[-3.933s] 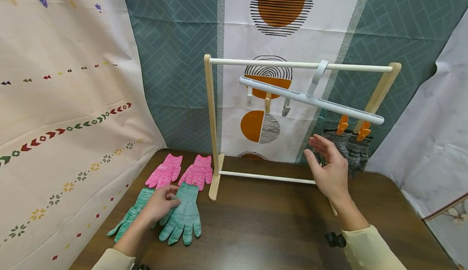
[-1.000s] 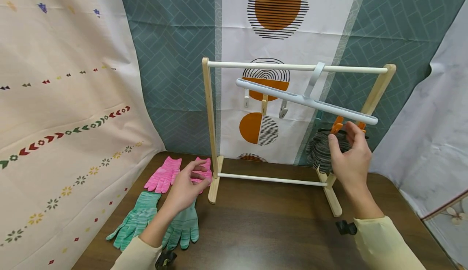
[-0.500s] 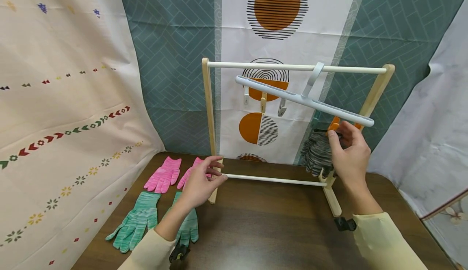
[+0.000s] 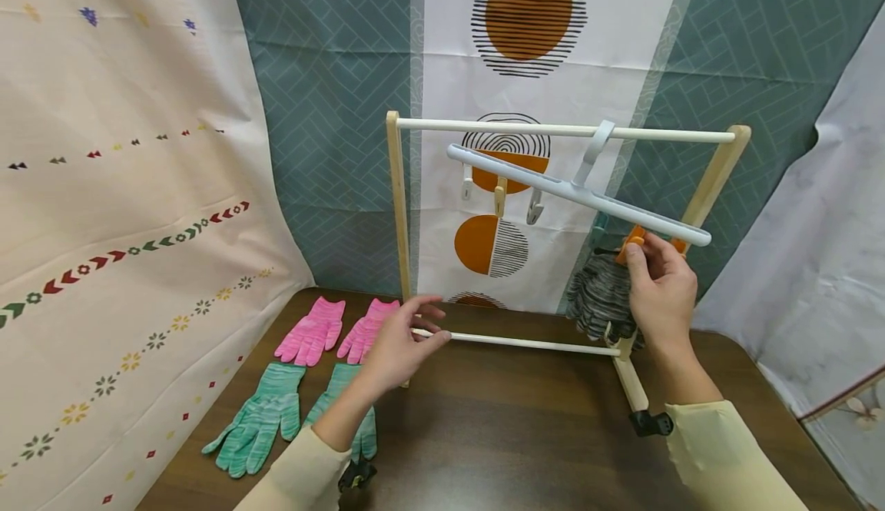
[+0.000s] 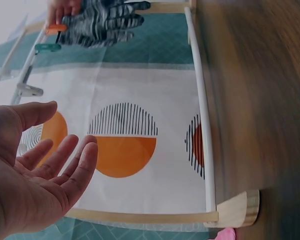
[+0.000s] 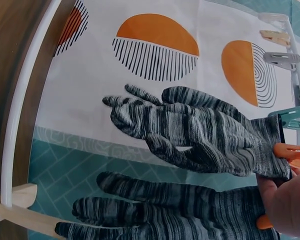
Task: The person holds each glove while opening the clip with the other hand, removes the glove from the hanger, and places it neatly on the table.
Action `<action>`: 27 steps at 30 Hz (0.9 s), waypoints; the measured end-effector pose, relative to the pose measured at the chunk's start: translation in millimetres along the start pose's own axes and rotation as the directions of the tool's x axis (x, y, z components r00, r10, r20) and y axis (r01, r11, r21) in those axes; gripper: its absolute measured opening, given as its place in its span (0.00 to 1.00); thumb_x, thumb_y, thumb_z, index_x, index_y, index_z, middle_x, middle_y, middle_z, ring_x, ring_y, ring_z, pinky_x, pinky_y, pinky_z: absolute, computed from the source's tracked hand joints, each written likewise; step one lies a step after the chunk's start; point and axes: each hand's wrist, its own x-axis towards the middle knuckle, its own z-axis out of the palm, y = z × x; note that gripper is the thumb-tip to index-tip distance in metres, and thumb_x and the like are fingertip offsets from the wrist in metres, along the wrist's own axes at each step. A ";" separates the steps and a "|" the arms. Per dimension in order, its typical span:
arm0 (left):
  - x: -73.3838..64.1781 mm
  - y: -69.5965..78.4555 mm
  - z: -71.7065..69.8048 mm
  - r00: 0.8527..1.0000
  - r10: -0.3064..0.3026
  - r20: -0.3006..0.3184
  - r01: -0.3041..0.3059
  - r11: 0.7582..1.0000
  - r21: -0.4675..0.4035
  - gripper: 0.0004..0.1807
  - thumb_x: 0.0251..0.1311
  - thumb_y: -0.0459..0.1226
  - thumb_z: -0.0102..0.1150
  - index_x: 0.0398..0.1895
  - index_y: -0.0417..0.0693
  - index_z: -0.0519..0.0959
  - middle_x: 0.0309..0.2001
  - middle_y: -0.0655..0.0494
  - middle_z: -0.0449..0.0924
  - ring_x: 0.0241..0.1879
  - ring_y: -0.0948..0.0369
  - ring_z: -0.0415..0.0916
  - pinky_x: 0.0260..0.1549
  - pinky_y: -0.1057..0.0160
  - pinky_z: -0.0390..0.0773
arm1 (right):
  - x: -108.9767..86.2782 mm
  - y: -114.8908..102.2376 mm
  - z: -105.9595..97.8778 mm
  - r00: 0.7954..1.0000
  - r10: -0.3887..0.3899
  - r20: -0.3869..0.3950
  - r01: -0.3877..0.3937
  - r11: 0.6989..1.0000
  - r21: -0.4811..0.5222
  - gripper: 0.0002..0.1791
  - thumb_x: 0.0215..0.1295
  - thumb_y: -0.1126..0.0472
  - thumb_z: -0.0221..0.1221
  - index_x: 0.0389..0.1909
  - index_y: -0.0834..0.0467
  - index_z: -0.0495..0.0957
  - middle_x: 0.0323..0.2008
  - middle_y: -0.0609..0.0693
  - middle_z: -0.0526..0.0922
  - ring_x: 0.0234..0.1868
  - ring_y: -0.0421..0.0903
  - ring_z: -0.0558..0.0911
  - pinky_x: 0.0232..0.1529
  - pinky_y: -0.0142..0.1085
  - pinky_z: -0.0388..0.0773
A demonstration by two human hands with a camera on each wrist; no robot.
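My right hand (image 4: 664, 288) pinches an orange clothespin (image 6: 289, 151) near the low right end of the pale blue hanger (image 4: 574, 192). That clothespin grips the cuff of a grey-and-black striped knit glove (image 6: 190, 130). Below it in the right wrist view hangs a matching glove (image 6: 190, 207), with a second orange clothespin (image 6: 264, 222) at its cuff, partly hidden by my hand. My left hand (image 4: 401, 346) hovers with relaxed, spread fingers before the rack's lower bar (image 4: 532, 343), holding nothing; its palm shows in the left wrist view.
The hanger hooks over the wooden rack's top bar (image 4: 484, 125), tilted down to the right. Several unused clothespins hang from it, including a beige one (image 4: 500, 197). Two pink gloves (image 4: 313, 332) and two green gloves (image 4: 259, 419) lie on the table's left side, one green partly behind my forearm.
My left hand has left the green gloves and moved right to the rack's lower bar. My right hand has reached the orange clothespin, and the striped gloves have shifted left and turned.
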 end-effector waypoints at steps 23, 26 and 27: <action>32.1 23.2 40.7 0.989 0.101 0.108 -0.088 0.989 -0.115 0.28 0.69 0.35 0.70 0.71 0.46 0.75 0.56 0.48 0.83 0.49 0.54 0.85 0.50 0.56 0.84 | -7.2 -18.1 16.2 0.997 -0.026 0.075 0.021 0.998 0.067 0.19 0.78 0.61 0.63 0.62 0.66 0.82 0.42 0.39 0.85 0.42 0.31 0.84 0.44 0.23 0.76; 38.5 26.4 48.0 0.986 0.118 0.118 -0.099 0.983 -0.155 0.29 0.69 0.34 0.70 0.72 0.46 0.74 0.57 0.47 0.83 0.51 0.53 0.85 0.51 0.56 0.84 | -8.3 -20.2 19.7 0.996 -0.023 0.087 0.017 0.997 0.075 0.19 0.78 0.60 0.63 0.62 0.67 0.82 0.43 0.42 0.85 0.43 0.31 0.84 0.45 0.23 0.77; 40.8 27.8 50.4 0.985 0.123 0.120 -0.102 0.980 -0.169 0.29 0.69 0.34 0.70 0.72 0.46 0.74 0.57 0.48 0.83 0.51 0.53 0.85 0.51 0.56 0.84 | -8.6 -21.0 20.9 0.996 -0.023 0.090 0.016 0.997 0.077 0.19 0.78 0.60 0.63 0.62 0.68 0.82 0.43 0.43 0.85 0.43 0.32 0.84 0.46 0.23 0.77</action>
